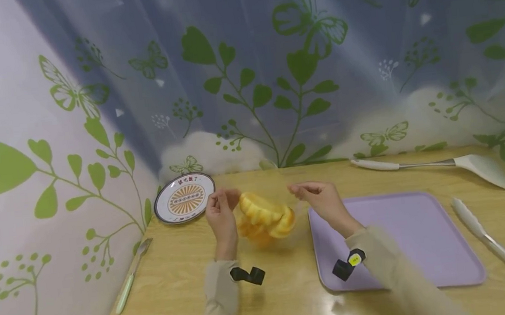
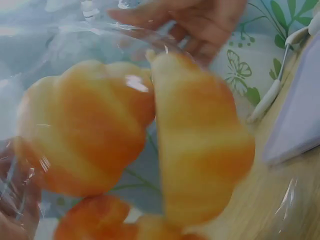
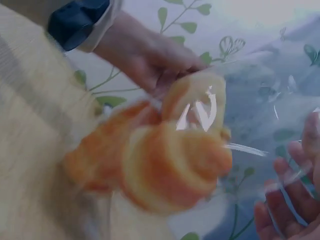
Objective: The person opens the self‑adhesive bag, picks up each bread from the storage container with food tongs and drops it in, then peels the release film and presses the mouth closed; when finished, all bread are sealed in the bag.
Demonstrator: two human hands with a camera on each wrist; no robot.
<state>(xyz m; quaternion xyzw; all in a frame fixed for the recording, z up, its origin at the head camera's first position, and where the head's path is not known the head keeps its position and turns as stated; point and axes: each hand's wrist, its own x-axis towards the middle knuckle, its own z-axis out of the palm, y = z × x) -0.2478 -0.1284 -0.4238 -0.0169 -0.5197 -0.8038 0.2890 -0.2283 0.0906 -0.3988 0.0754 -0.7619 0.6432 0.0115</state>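
Observation:
A clear plastic bag (image 3: 255, 107) with several golden-brown croissants (image 1: 265, 215) inside hangs between both hands, over the wooden table. My left hand (image 1: 223, 219) grips the bag's left side, its fingers curled by the film. Across from it, my right hand (image 1: 325, 203) pinches the bag's upper right edge between thumb and fingers. In the left wrist view, one croissant (image 2: 200, 140) fills the middle behind shiny film. The right wrist view shows the croissants blurred, the left hand (image 3: 155, 62) beyond them and the right fingers (image 3: 290, 200) at the film. The bag's outline is faint.
A patterned oval plate (image 1: 185, 198) stands at the back left, with a green-handled fork (image 1: 129, 288) in front. A purple tray (image 1: 409, 243) lies under the right forearm. To its right are tongs (image 1: 497, 244), and a white-headed turner (image 1: 480, 167) lies behind.

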